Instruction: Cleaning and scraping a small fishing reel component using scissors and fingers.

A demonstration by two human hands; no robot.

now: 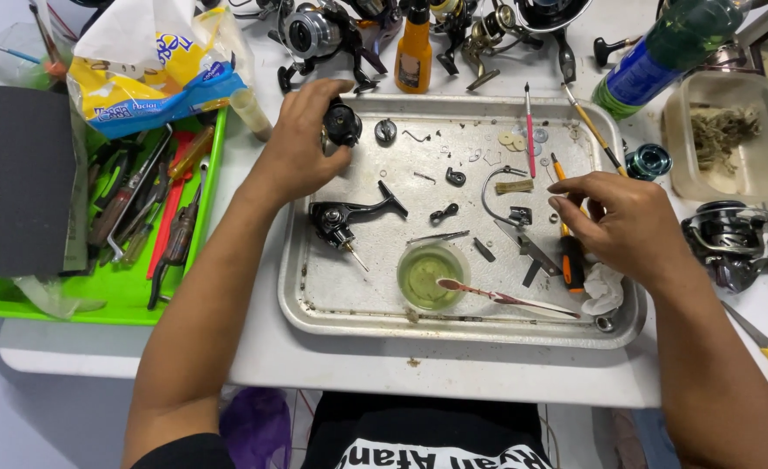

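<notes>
A metal tray (314,295) is set on the white worktop (314,365), and both hands are held over it. The left hand (301,143) is placed at the tray's far left corner, its grip closed on a small black reel part (343,123) that is pinched between fingers and thumb just above the tray rim. The right hand (622,221) is lowered over the tray's right side, fingers curled and pointed left; whether anything is held in its grip cannot be told. An orange-handled screwdriver (572,260) is seen just beneath this hand, beside a crumpled white cloth (603,289).

In the tray's middle, a black reel body (342,217) with its stem is laid, well apart from the held part. A small cup (431,276) of greenish liquid is placed near the front, and a brush (505,298) is rested with its tip on the cup's rim. Small washers, clips and springs are scattered toward the far side.

A green tray (97,287) of hand tools is seen to the left, an orange bottle (414,52) beyond the metal tray, and a complete reel (731,239) to the right.
</notes>
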